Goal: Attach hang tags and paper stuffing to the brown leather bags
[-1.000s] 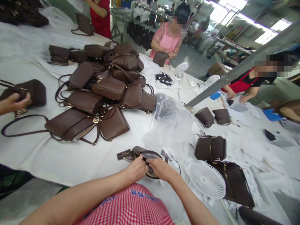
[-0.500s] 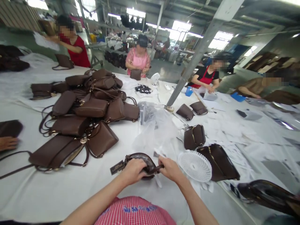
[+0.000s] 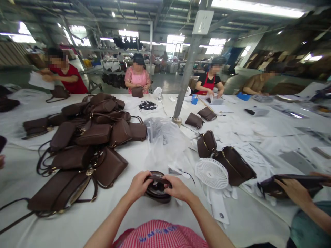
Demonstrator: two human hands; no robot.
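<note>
A small dark brown handbag (image 3: 158, 199) stands on the white table right before me, its opening facing up. My left hand (image 3: 139, 186) grips the left side of its upper edge, thumb and fingers closed. On the other side, my right hand (image 3: 178, 187) pinches a brown strip, strap or rim, that runs across the top between both hands. The inside of the bag looks dark, and what lies within cannot be made out. A pale tag-like piece and a thin black cord (image 3: 190, 176) lie just beyond my right hand.
Many brown handbags (image 3: 94, 134) are piled at left. Clear plastic sheeting (image 3: 165, 141) lies ahead. A white fan (image 3: 211, 173) and brown bags (image 3: 235, 167) are at right. Near right, a co-worker's hand (image 3: 294, 191) rests on a dark bag. A metal post (image 3: 184, 79) rises from the table.
My hands have come closer together over the bag. The black label at its left no longer shows. The view has levelled, and a co-worker's hands now show at the right bag.
</note>
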